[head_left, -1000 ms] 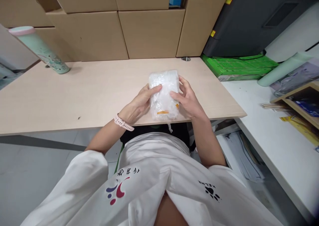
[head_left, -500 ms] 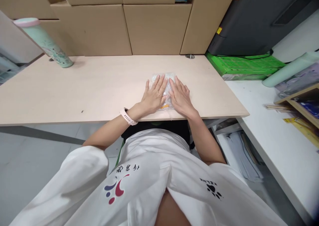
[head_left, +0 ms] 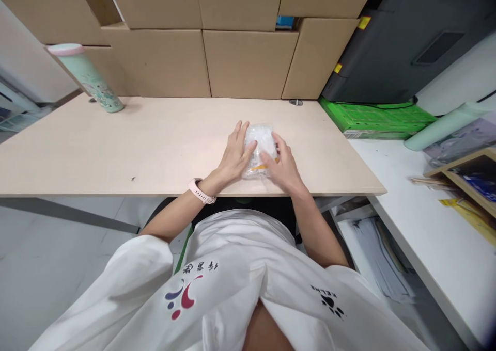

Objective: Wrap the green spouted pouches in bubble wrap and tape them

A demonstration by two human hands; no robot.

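A small clear plastic packet (head_left: 262, 138) with an orange strip at its near end lies flat on the pale wooden desk (head_left: 155, 144) near the front edge. My left hand (head_left: 234, 154) rests on the packet's left side with fingers stretched out flat. A pink watch is on that wrist. Over the packet's right side my right hand (head_left: 282, 165) lies with fingers extended and slightly curled, its fingertips on the plastic. Both hands press on the packet rather than grip it.
A mint-green bottle (head_left: 89, 77) with a pink lid stands at the desk's far left. Cardboard boxes (head_left: 248, 62) are stacked along the back. A green crate (head_left: 372, 118) under a dark case sits at the right, beside a white table (head_left: 426, 227) with papers and a wooden frame.
One second ago both hands held the packet upright above the desk edge. It now lies flat on the desk, with both hands spread on it and moved slightly apart.
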